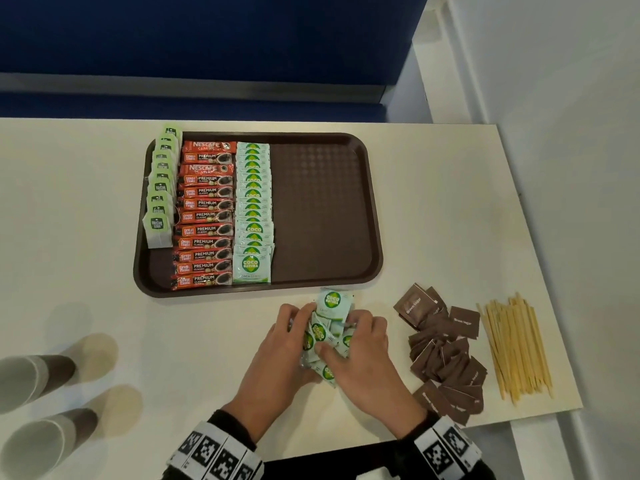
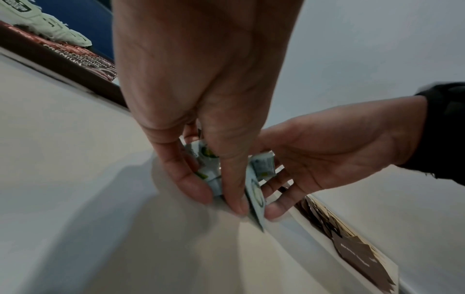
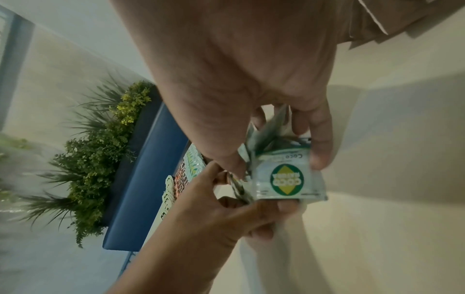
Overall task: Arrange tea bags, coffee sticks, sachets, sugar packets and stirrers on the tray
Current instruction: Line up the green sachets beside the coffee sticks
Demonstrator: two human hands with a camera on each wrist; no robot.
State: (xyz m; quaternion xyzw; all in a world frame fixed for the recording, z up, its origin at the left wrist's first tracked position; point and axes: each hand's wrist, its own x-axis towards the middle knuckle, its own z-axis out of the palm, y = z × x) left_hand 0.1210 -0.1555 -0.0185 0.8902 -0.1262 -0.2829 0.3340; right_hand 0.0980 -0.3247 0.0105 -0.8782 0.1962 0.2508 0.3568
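Pale-green sachets [image 1: 325, 336] sit bunched at lower centre of the head view, gripped between the left hand [image 1: 280, 355] and right hand [image 1: 363, 362] — fingers curled round them. Only the right-wrist view shows a printed face [image 3: 286, 177]. Above, the tray [image 1: 322, 209] is half filled; sugar packets [image 1: 443, 355] and stirrers [image 1: 516, 344] lie at lower right.

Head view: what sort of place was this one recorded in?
Probably an office pantry or café seating corner. A white table stands against a blue upholstered bench, with a planter of greenery behind it, and a brown serving tray of tea bags and coffee sticks lies on it.
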